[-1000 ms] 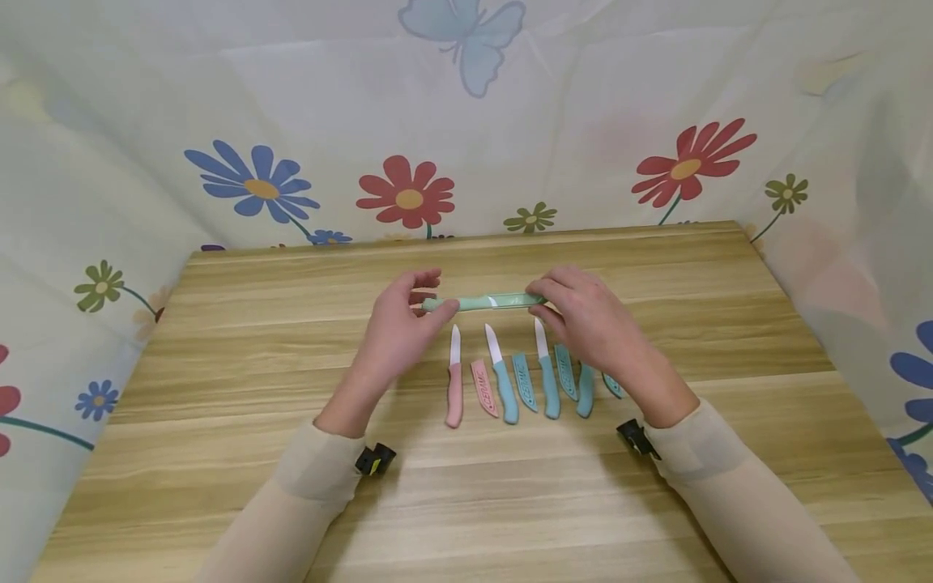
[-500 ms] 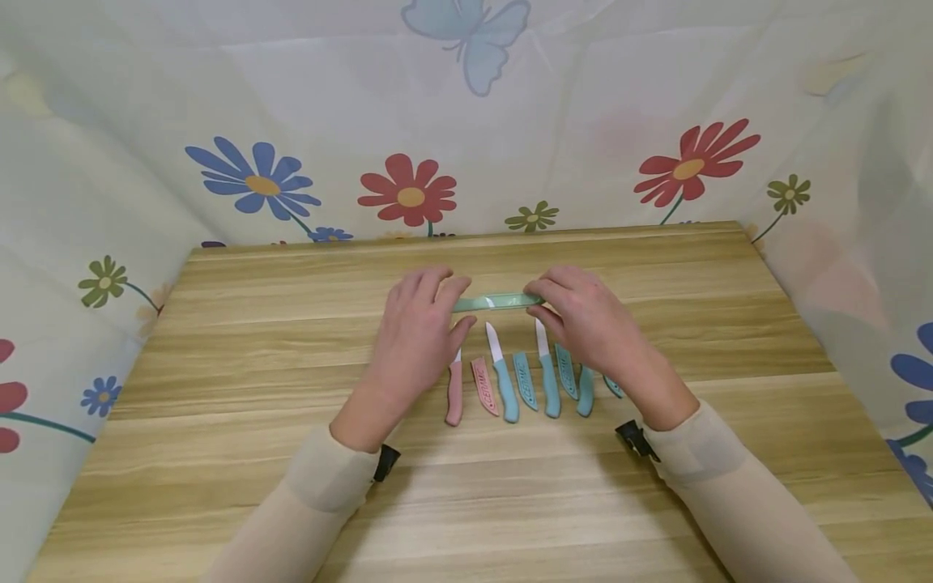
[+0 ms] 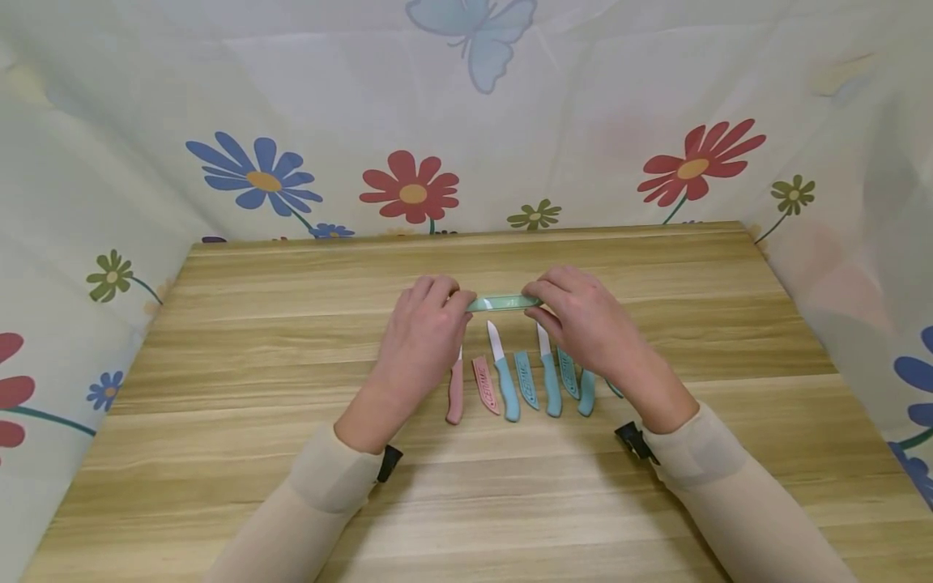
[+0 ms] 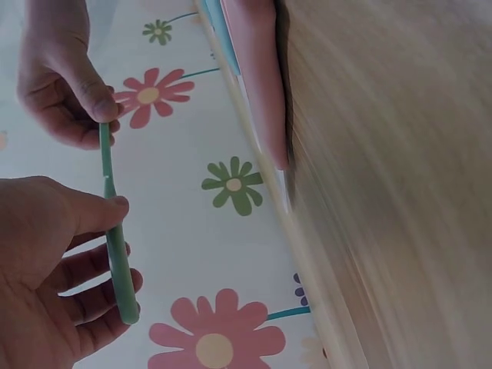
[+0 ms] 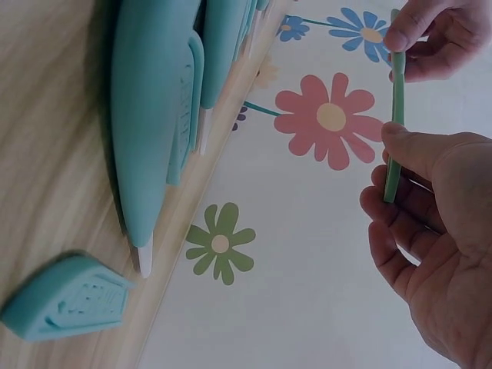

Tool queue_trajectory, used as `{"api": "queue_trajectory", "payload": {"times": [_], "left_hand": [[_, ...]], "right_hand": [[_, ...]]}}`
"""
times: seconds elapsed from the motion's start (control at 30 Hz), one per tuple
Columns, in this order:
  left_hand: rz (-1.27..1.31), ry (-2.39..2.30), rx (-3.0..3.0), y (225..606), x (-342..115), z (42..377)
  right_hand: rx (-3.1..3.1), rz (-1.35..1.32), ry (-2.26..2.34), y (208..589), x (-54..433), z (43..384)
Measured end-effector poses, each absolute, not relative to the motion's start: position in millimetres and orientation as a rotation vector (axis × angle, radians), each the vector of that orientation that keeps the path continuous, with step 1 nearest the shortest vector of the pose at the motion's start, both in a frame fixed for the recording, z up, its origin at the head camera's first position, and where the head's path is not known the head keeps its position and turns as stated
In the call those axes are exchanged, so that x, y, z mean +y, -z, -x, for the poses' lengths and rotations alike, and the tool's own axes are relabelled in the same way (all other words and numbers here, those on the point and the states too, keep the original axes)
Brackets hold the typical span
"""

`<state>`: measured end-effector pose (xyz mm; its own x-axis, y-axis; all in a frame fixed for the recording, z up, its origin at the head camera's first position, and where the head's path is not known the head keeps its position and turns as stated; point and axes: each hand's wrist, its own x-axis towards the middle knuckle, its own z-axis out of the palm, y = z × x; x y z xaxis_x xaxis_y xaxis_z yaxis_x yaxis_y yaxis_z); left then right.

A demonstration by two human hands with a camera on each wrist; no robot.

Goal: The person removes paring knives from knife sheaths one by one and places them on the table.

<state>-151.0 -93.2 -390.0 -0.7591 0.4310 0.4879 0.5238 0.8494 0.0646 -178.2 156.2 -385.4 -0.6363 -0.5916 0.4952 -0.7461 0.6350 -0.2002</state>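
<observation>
A green ceramic knife (image 4: 119,265) lies level between both hands, above the wooden table. Its blade is in a green sheath (image 3: 510,303), and a bit of white blade shows through near the handle. With thumb and fingers, my left hand (image 3: 423,340) pinches the handle, mostly covering it in the head view. My right hand (image 3: 594,324) pinches the sheath's far end. In the right wrist view, its thumb presses the sheath against the fingers.
Nearer the person, a pink knife (image 3: 455,393) and pink sheath (image 3: 485,385) lie in a row with several blue knives (image 3: 508,393) and blue sheaths (image 3: 526,380). The right hand partly hides this row's right end. A flowered cloth (image 3: 583,97) hangs behind the wooden table (image 3: 255,405).
My left hand has turned back-up and shifted right along the handle, closing its fingers on it nearer the sheath. The right hand and sheath have hardly moved.
</observation>
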Motion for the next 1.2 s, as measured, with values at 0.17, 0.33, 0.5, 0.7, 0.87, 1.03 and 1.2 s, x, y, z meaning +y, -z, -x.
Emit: {"api": "queue_trajectory", "payload": {"times": [0.17,0.33,0.5,0.7,0.87,1.03,1.2], "left_hand": [[0.712,0.26,-2.524,390.9,-92.9,151.4],[0.73,0.253,-2.486,392.1,-92.7,152.2],[0.734,0.251,-2.486,392.3,-92.6,151.8],[0.731,0.246,-2.51,392.0,-92.1,150.6],[0.736,0.235,-2.525,391.8,-90.4,148.8],[0.75,0.206,-2.526,391.5,-88.4,146.8],[0.77,0.188,-2.518,393.0,-86.1,144.7]], "right_hand": [[-2.48,-1.055,-0.547,385.8,155.6,177.6],[-2.484,-1.052,-0.536,385.5,155.3,176.8],[-2.485,-1.057,-0.536,385.4,155.4,176.3],[-2.501,-1.049,-0.521,383.9,154.7,175.1],[-2.497,-1.05,-0.475,382.5,154.1,172.7],[-2.482,-1.067,-0.417,381.7,152.4,169.9],[-2.483,-1.081,-0.394,381.3,149.5,166.3]]}}
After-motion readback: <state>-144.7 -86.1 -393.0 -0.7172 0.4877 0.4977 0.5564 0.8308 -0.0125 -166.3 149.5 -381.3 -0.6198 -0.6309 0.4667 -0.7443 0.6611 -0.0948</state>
